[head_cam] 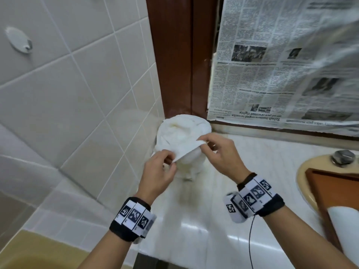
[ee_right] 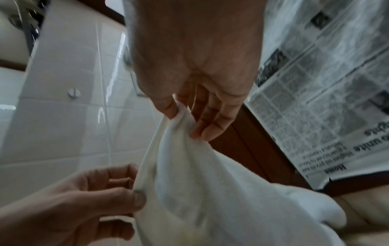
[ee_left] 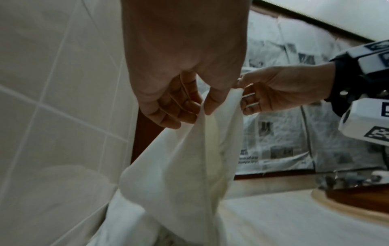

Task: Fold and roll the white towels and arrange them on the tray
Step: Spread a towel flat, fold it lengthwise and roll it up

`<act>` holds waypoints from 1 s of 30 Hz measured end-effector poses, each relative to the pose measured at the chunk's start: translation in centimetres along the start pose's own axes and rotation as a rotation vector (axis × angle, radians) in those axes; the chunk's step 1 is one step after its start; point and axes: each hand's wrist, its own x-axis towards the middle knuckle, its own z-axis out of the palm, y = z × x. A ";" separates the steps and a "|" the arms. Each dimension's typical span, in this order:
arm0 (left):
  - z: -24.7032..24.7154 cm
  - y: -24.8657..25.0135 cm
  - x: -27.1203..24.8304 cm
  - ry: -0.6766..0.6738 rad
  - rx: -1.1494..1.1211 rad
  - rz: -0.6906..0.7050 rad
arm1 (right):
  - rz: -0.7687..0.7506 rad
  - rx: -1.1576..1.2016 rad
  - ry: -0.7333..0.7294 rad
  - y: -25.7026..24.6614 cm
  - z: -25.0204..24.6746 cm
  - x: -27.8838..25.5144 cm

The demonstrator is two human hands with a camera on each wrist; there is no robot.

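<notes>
A crumpled heap of white towels (head_cam: 180, 133) lies on the white counter in the corner by the tiled wall. My left hand (head_cam: 171, 162) pinches one end of the top towel's edge (ee_left: 189, 149) between thumb and fingers. My right hand (head_cam: 204, 145) pinches the same edge further right, and the cloth (ee_right: 200, 166) hangs stretched between both hands above the heap. A brown wooden tray (head_cam: 330, 191) sits over the basin at the right, with a white towel (head_cam: 343, 226) lying in it, cut off by the frame.
The counter (head_cam: 204, 220) runs toward me from the heap. A beige basin (head_cam: 303, 171) with a chrome tap (head_cam: 342, 157) is at right. Newspaper (head_cam: 281, 65) covers the wall panel behind, next to a dark wooden frame (head_cam: 174, 55). The tiled wall (head_cam: 68, 84) stands at left.
</notes>
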 end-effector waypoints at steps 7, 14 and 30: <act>0.2 6.2 -3.3 -0.122 -0.125 0.128 | 0.054 0.005 0.084 -6.5 -5.3 -5.8; 2.1 10.9 -4.9 -0.310 -0.226 0.194 | 0.130 0.005 0.038 -7.2 -8.9 -10.3; 4.9 14.9 -9.9 -0.404 -0.340 -0.233 | 0.414 0.248 0.048 -1.1 -13.9 -17.9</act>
